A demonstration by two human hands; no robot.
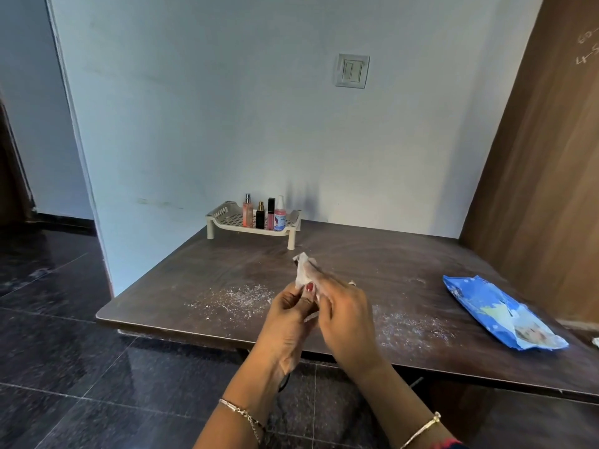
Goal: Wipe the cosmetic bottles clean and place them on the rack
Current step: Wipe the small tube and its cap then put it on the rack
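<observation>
Wipe: a white wipe (302, 273) is held up over the near middle of the table, bunched round something slim that points far-left. It is blurred, so I cannot tell whether a bottle is inside.
Left hand: the left hand (288, 314) pinches the wipe's near end, with its thumb on top.
Right hand: the right hand (345, 314) has its fingers curled over the wrapped length from the right, touching the left hand.
Cosmetic bottles: four cosmetic bottles (263, 217) stand upright in a close row on the right half of the rack. From left they are a peach spray, a black one with a gold cap, a pink tube with a black cap, and a white-capped spray.
Rack: the pale slotted rack (223, 212) stands on short legs at the far edge, against the wall. Its left half is bare.
Table: the dark wooden table (372, 254) carries patches of white powder (240, 298) to the near left and near right of the hands.
Pack: a blue wipe pack (496, 314) lies flat at the near right, well apart from the hands.
Risk: a damp, slim item could slip out of the wipe onto the powder and get dirty again. Setting a new bottle into the tight row may knock its neighbours over.
</observation>
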